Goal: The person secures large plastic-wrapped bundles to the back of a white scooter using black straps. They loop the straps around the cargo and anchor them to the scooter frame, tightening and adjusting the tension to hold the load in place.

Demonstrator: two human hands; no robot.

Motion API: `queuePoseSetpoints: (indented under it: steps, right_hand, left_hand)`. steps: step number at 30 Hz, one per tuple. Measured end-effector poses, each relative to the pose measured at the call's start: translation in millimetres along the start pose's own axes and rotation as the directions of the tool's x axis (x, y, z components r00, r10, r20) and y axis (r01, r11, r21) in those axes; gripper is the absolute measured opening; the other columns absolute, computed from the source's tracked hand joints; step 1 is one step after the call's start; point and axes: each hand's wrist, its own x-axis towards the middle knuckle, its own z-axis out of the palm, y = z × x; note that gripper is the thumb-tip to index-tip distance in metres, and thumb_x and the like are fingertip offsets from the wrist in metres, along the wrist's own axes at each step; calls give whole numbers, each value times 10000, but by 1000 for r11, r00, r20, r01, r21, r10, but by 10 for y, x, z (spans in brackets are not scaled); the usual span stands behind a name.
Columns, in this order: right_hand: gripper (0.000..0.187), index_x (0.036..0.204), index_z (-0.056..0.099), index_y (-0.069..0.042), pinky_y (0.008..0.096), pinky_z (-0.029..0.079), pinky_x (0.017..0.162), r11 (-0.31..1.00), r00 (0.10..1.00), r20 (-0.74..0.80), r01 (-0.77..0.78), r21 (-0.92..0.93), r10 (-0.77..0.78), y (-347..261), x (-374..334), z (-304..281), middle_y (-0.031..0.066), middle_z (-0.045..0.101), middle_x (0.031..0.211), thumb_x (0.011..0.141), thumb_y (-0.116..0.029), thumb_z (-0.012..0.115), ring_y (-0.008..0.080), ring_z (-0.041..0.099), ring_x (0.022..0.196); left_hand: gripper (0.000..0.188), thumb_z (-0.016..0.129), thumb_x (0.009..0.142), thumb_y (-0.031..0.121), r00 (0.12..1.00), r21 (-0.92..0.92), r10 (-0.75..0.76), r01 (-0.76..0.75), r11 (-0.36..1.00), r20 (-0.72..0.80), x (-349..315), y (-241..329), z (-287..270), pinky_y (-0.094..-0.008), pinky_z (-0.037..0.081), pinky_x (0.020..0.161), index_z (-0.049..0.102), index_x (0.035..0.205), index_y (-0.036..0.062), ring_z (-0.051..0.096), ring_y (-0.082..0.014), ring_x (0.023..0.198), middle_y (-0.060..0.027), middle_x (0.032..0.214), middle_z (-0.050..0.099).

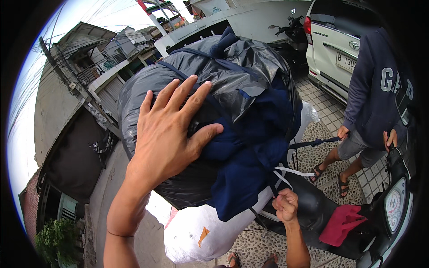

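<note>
A big bulging black plastic bag point(145, 100) rides on a motorbike, with navy cloth point(243, 172) showing through its torn side. My left hand point(167, 127) lies open on the bag, fingers spread and pressed against the plastic. Lower down, beside the motorbike seat point(308, 205), my right hand point(286, 204) is closed on a dark strap point(271, 181) that runs up to the load. Beneath the bag bulges a white sack point(196, 234) with a small tear. On the right, another person's hand point(343, 132) grips a knotted dark strap point(315, 143) stretched from the bundle.
The other person, in a navy hoodie point(373, 85), stands close by, one hand at the handlebar. A maroon cloth point(342, 223) lies ahead of the seat. Behind are a white car point(328, 53) and another motorbike point(290, 33). Pebbled paving point(254, 245) and a grey lane point(109, 196) surround us.
</note>
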Motion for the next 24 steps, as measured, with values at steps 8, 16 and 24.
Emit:
queuePoseSetpoints:
  steps: [8, 16, 24]
  right_hand:
    - [175, 837, 586, 4, 210, 294, 493, 910, 990, -122, -116, -398, 73, 22, 7, 22, -11, 496, 593, 943, -134, 588, 38, 379, 513]
    - [113, 736, 580, 2, 220, 375, 538, 916, 983, -159, 23, -401, -94, 614, -89, -349, -3, 585, 644, 846, -7, 557, 40, 490, 592]
    - [286, 1014, 620, 21, 327, 463, 861, 709, 976, 113, 212, -673, -184, -739, 22, -2, 141, 605, 1030, 762, -104, 674, 197, 586, 908]
  left_hand:
    - [389, 711, 712, 144, 941, -331, 333, -336, 882, -68, -357, 1238, 534, -495, 293, 1101, 663, 1083, 38, 487, -351, 1241, -139, 1205, 574]
    - [409, 618, 725, 220, 825, -368, 565, -528, 765, -11, -1101, 1579, 1593, -377, 329, 1078, 637, 1029, -53, 537, -276, 1167, -179, 1102, 614]
    - [122, 642, 705, 173, 754, -381, 609, -502, 776, 246, -794, 1640, 1395, -320, 445, 657, 613, 763, 70, 634, -201, 604, -64, 633, 629]
